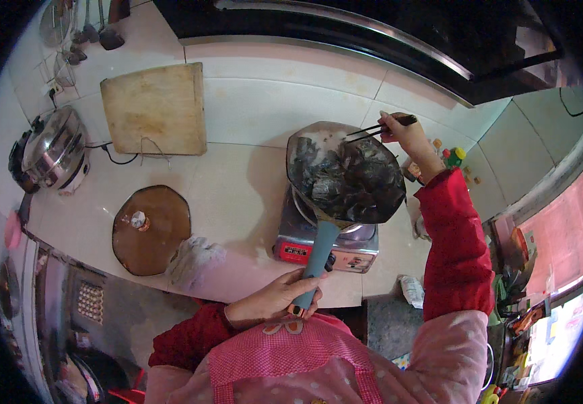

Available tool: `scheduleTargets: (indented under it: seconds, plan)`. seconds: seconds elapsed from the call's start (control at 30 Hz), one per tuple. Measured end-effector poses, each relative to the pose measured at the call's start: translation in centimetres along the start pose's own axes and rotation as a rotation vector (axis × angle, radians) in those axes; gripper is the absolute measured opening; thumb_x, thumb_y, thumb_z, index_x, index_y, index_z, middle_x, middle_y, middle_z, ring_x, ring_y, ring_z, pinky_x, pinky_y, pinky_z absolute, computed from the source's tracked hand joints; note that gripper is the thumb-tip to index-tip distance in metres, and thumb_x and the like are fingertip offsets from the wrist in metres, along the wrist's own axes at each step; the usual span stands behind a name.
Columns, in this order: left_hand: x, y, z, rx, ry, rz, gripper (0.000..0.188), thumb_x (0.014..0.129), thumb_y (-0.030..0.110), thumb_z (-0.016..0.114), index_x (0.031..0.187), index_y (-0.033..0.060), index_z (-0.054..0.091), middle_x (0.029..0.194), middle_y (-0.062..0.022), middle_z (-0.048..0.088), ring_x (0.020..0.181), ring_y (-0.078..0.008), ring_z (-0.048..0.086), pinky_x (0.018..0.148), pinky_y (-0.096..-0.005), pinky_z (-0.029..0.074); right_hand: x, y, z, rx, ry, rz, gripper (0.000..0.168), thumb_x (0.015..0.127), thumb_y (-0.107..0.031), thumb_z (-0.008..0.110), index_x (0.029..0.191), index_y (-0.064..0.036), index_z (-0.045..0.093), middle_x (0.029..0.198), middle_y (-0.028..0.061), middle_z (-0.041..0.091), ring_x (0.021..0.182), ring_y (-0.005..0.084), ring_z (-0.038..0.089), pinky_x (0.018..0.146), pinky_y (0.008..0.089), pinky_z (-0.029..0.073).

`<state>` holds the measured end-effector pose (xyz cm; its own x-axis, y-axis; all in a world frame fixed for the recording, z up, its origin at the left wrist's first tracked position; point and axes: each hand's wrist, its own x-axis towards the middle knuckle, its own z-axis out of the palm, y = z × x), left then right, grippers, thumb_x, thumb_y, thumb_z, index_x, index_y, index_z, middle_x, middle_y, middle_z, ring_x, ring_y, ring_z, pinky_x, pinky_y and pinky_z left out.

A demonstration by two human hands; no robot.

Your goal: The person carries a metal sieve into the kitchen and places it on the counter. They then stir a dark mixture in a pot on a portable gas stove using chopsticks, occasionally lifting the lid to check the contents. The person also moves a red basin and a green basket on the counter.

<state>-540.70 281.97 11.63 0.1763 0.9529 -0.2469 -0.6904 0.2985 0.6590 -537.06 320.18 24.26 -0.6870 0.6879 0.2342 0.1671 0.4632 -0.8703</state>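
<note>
My left hand [296, 293] grips the grey-blue handle [322, 247] of an octagonal pan [291, 166]. The pan sits tilted over a portable gas stove [291, 237], its far side higher in the picture. Dark, shiny pieces of food [342, 177], of a kind I cannot make out, fill most of the pan, with whitish foam or liquid along the far side. In my right hand [400, 131] is a pair of dark chopsticks [372, 132], their tips above the food at the pan's far edge. Whether the tips touch the food cannot be seen.
A brown glass lid [152, 247] lies on the counter beside a crumpled cloth [193, 265]. A wooden cutting board [155, 111] leans on the tiled wall. An electric cooker [56, 151] stands far left. Bottles [454, 157] crowd behind my right arm, and a range hood [352, 45] hangs above.
</note>
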Motion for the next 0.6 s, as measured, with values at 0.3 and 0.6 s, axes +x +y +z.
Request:
scheduleTargets:
  seconds: [0.3, 0.6]
  plan:
    - [0.1, 0.1, 0.3, -0.02, 0.002, 0.005, 0.034, 0.093, 0.025, 0.049, 0.12, 0.006, 0.04, 0.082, -0.0057, 0.051, 0.062, -0.0153, 0.054, 0.053, -0.0269, 0.047, -1.7, 7.0, 0.8, -0.095, -0.169, 0.116, 0.034, 0.085, -0.031, 0.062, 0.083, 0.002, 0.065, 0.068, 0.005, 0.061, 0.058, 0.0122, 0.057, 0.052, 0.0279, 0.047]
    - [0.0, 0.2, 0.3, -0.026, 0.012, -0.015, 0.035, 0.093, 0.024, 0.049, 0.121, 0.0057, 0.038, 0.082, -0.0065, 0.05, 0.062, -0.0157, 0.053, 0.052, -0.0264, 0.047, -2.4, 0.4, -7.6, -0.429, -0.006, 0.21, 0.033, 0.085, -0.031, 0.062, 0.078, 0.0, 0.063, 0.064, 0.0044, 0.06, 0.051, 0.0122, 0.055, 0.05, 0.0263, 0.048]
